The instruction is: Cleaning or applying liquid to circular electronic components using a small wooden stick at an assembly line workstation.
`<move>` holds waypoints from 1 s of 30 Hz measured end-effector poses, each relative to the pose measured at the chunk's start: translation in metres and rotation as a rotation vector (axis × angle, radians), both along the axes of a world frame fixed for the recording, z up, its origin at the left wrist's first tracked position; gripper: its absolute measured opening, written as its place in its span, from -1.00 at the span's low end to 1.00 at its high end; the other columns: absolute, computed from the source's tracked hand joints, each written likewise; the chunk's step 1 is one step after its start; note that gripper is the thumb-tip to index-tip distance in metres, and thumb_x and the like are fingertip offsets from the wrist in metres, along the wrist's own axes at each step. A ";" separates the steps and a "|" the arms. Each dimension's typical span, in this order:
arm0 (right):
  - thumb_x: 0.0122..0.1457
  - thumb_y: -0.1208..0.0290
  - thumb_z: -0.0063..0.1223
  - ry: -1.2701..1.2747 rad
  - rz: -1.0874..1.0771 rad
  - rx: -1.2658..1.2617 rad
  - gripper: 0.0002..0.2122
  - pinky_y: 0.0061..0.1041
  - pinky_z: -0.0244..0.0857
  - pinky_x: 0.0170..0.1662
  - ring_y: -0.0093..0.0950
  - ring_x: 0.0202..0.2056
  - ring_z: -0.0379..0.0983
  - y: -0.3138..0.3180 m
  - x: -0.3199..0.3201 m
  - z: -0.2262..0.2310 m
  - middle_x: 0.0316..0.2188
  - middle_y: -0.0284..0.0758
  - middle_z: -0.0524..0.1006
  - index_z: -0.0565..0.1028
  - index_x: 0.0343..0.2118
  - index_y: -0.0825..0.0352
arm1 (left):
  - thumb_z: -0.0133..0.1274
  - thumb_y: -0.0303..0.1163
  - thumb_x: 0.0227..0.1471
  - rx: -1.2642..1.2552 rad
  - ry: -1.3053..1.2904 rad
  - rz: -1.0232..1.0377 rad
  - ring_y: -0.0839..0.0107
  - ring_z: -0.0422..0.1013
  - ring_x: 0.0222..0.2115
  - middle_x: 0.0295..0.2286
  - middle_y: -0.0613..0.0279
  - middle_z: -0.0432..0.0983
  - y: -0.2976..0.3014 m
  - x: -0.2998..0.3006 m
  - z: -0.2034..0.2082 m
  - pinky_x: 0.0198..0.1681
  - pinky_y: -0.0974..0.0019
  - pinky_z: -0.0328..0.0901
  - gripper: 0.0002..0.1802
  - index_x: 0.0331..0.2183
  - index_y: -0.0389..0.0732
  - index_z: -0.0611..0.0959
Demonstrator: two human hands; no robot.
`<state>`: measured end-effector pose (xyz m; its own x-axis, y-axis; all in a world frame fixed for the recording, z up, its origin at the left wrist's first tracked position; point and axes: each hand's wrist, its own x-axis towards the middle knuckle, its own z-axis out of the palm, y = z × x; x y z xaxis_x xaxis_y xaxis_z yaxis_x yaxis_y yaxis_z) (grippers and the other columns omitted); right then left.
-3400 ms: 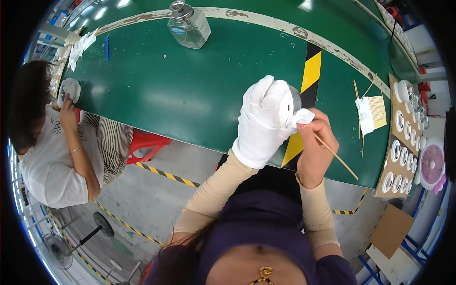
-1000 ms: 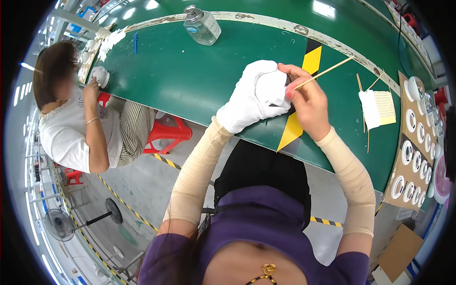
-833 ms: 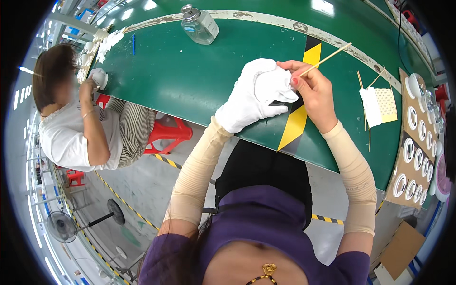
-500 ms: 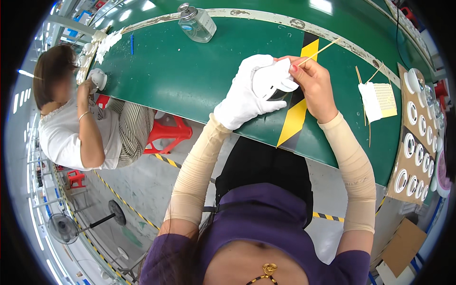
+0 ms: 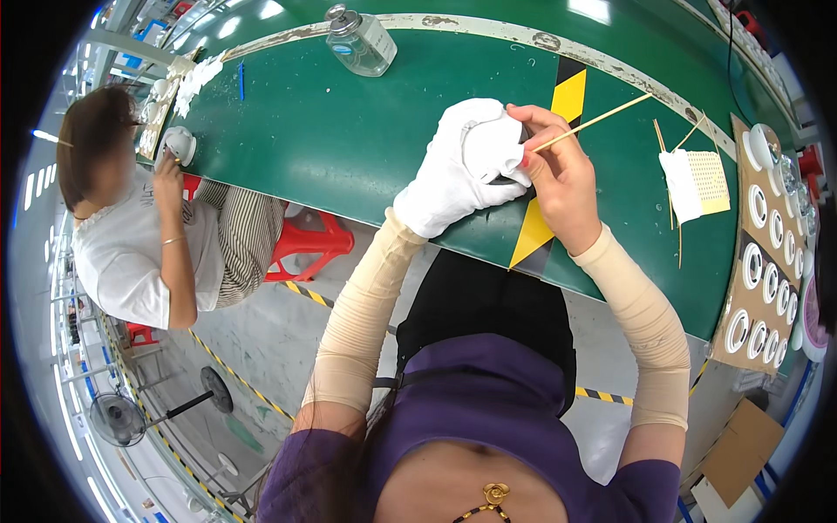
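My left hand (image 5: pixel 445 179), in a white glove, is closed around a white rounded plastic part (image 5: pixel 486 148) above the table. A thin wooden stick (image 5: pixel 606 116) is pinched in my bare right hand (image 5: pixel 565 179), and its free end points up and to the right. The fingertips of that hand press at the right side of the part, where a piece of white cloth (image 5: pixel 507 160) seems to lie. Glove, cloth and part are all white, so their borders are hard to make out. Fingers hide the stick's lower end.
A glass pump bottle (image 5: pixel 362 44) stands at the back of the green table (image 5: pixel 296 113). To the right lie a white cloth on a yellow dotted pad (image 5: pixel 708 181), several sticks, and a cardboard sheet (image 5: pixel 728 322) of white rings. A co-worker (image 5: pixel 131 227) sits at left.
My right hand has shifted slightly left and curled closer round the part. The stick has swung lower toward the right. The dark slot on the part no longer shows. The co-worker's arm has moved.
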<state>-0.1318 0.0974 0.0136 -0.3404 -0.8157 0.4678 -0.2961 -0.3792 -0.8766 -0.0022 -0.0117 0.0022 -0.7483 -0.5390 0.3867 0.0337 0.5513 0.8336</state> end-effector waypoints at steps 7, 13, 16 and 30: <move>0.23 0.59 -0.10 -0.334 -0.027 0.105 -0.96 -0.41 0.19 0.12 -0.31 0.05 0.35 -0.009 -0.009 0.007 -0.07 -0.13 0.43 0.35 -0.36 0.41 | 0.45 -0.33 -0.40 0.004 0.009 -0.020 0.37 0.32 -0.03 -0.04 0.16 0.33 0.000 0.001 0.005 0.05 0.31 0.27 -0.03 0.05 -0.20 0.28; 0.18 0.65 -0.05 -0.186 0.002 -0.066 -0.99 -0.54 0.35 -0.09 -0.48 -0.20 0.46 -0.006 -0.002 -0.001 -0.09 -0.16 0.44 0.39 -0.37 0.45 | 0.46 -0.34 -0.42 0.046 0.037 -0.039 0.35 0.30 -0.01 -0.03 0.15 0.31 0.000 -0.001 0.001 0.07 0.30 0.25 -0.02 0.05 -0.21 0.29; 0.17 0.66 -0.05 -0.214 0.029 -0.038 -0.98 -0.54 0.35 -0.08 -0.47 -0.19 0.46 -0.006 -0.009 0.000 -0.09 -0.16 0.44 0.38 -0.35 0.45 | 0.46 -0.35 -0.42 -0.065 0.023 -0.003 0.34 0.31 -0.01 -0.04 0.15 0.32 -0.001 0.000 0.002 0.07 0.30 0.24 -0.03 0.05 -0.21 0.29; 0.25 0.54 -0.12 -0.309 0.068 0.129 -0.93 -0.36 0.17 0.13 -0.23 0.09 0.32 -0.004 -0.016 0.007 -0.03 -0.08 0.41 0.33 -0.38 0.38 | 0.45 -0.36 -0.41 -0.049 0.038 -0.023 0.35 0.31 -0.02 -0.05 0.15 0.32 0.000 0.000 0.005 0.06 0.30 0.26 -0.05 0.04 -0.21 0.29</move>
